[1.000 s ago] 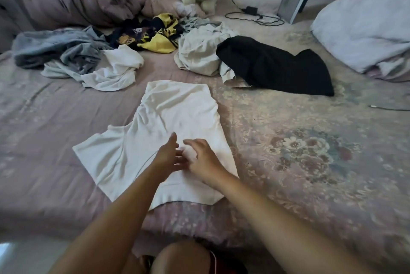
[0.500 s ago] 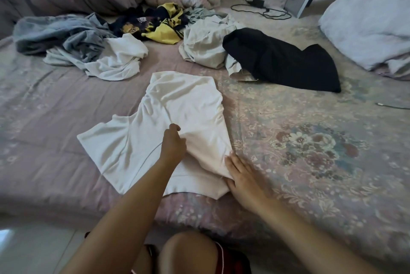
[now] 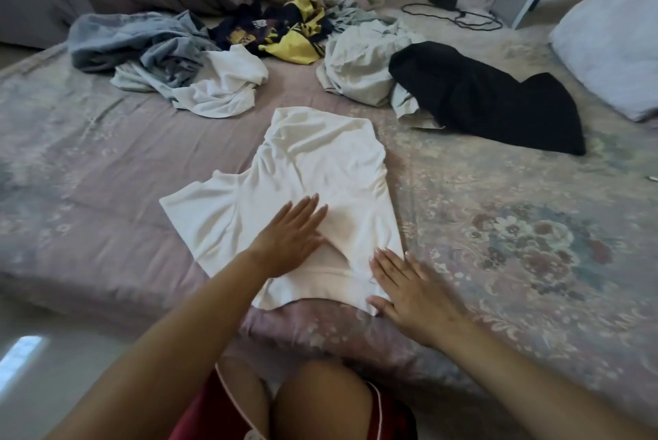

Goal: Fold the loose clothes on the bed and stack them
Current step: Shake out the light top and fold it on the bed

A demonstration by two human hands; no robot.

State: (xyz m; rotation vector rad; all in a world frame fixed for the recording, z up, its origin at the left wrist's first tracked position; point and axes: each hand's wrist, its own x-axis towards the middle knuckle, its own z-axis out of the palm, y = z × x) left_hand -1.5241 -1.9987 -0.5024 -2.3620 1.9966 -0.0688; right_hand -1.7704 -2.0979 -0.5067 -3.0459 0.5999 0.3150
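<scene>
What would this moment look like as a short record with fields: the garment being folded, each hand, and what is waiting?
garment in work: white cotton T-shirt, right side folded in, left sleeve spread out
left hand: flat on the shirt's middle, fingers straight
right hand: flat on the shirt's near right corner
waiting: black garment, yellow-and-navy jersey, grey clothes heap, crumpled
surface: floral bedsheet

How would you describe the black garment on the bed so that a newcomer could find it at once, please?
Start at the large pale pillow at the bed's far right edge. Just left of it lies the black garment, spread flat, overlapping a crumpled pale grey garment. It is the only all-black piece; its neighbours are white, grey or yellow-patterned.
</scene>
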